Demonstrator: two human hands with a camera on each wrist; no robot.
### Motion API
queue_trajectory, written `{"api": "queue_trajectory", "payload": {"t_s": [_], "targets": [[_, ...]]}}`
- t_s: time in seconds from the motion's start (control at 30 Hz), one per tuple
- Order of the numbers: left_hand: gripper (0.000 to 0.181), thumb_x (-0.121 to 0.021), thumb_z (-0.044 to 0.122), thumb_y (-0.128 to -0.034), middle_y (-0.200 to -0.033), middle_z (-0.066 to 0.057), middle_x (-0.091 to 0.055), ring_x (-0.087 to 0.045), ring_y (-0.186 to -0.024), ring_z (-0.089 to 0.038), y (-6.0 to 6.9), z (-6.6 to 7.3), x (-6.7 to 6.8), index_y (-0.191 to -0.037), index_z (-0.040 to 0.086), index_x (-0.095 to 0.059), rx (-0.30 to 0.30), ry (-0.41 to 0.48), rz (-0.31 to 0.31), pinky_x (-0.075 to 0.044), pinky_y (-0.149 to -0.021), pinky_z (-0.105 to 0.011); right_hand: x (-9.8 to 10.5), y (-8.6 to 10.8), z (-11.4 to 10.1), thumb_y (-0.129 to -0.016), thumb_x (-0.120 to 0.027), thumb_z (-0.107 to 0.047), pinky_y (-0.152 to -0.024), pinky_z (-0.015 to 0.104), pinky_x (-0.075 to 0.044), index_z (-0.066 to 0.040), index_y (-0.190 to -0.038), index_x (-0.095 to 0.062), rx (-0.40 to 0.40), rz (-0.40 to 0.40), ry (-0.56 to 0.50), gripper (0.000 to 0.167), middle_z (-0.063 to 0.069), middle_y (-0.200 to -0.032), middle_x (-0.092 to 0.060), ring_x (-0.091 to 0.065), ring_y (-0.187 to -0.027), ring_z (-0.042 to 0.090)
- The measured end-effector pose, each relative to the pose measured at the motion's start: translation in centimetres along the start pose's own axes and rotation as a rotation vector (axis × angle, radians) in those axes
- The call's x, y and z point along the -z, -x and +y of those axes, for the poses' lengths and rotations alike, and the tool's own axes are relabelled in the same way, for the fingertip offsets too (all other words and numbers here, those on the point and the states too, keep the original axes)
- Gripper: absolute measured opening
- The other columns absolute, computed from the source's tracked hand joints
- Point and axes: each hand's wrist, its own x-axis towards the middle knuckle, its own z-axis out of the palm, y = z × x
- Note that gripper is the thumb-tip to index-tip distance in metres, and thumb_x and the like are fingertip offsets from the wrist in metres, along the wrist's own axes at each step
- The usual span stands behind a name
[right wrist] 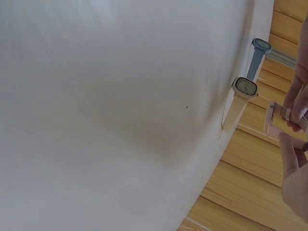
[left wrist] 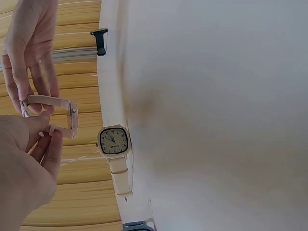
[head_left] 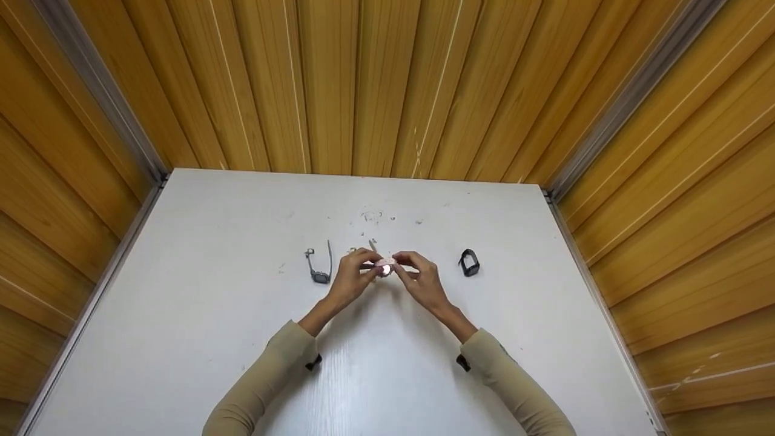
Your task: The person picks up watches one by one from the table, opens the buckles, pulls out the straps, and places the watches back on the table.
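Both hands hold a pink watch [head_left: 385, 264] above the white table. The left hand [head_left: 352, 278] pinches its strap from the left, and the right hand [head_left: 425, 284] grips the strap from the right. In the left wrist view the pink watch [left wrist: 73, 118] has its strap bent into a loop, with the left hand [left wrist: 26, 163] below and the right hand [left wrist: 32, 53] above. The right wrist view shows the pink watch [right wrist: 271, 120] edge-on, its strap passing between the fingers. A cream watch [left wrist: 114, 141] lies on the table beyond the hands.
A grey-blue watch [head_left: 320, 277] lies on the white table [head_left: 181, 272] left of the hands, its strap spread apart. To the right stands a dark watch [head_left: 470, 266] with a looped strap. Small marks dot the table's far part. Wood-patterned walls [head_left: 327, 91] border it.
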Motion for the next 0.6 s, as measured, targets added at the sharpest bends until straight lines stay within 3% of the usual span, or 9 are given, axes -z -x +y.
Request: {"api": "queue_trajectory", "payload": {"t_s": [0.23, 0.6], "targets": [[0.014, -0.074, -0.006, -0.0872, -0.102, -0.017, -0.071, -0.073, -0.099, -0.031, 0.2, 0.0, 0.1, -0.101, -0.004, -0.074, 0.031, -0.030, -0.019, -0.062, -0.086, -0.026, 1.0, -0.3, 0.7, -0.092, -0.069, 0.005, -0.079, 0.030, -0.064, 0.007, -0.113, -0.072, 0.132, -0.064, 0.144, 0.021, 0.020, -0.108, -0.076, -0.076, -0.096, 0.033], [0.013, -0.074, -0.005, -0.0876, -0.102, -0.018, -0.071, -0.073, -0.099, -0.032, 0.3, 0.0, 0.0, -0.101, -0.005, -0.074, 0.016, -0.012, -0.019, -0.063, -0.084, -0.028, 1.7, -0.6, 0.7, -0.086, -0.069, 0.011, -0.072, 0.024, -0.063, 0.010, -0.107, -0.074, 0.290, -0.108, 0.296, 0.021, 0.021, -0.096, -0.077, -0.078, -0.082, 0.028]]}}
